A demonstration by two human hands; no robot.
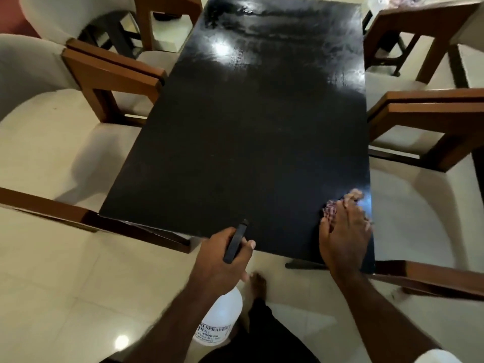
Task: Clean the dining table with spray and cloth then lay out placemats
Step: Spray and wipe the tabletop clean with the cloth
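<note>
The right hand [345,231] lies flat, fingers spread, pressing a pinkish checked cloth [340,205] onto the near right corner of the dark worktop [235,140], close to its right edge. The left hand [222,258] is clenched around the black trigger head of a white spray bottle [218,318] (label partly legible), held just off the near edge of the worktop, above the tiled floor [65,284]. Streaky sheen marks the far end of the worktop, and wooden armchairs [112,74] stand along both sides.
</note>
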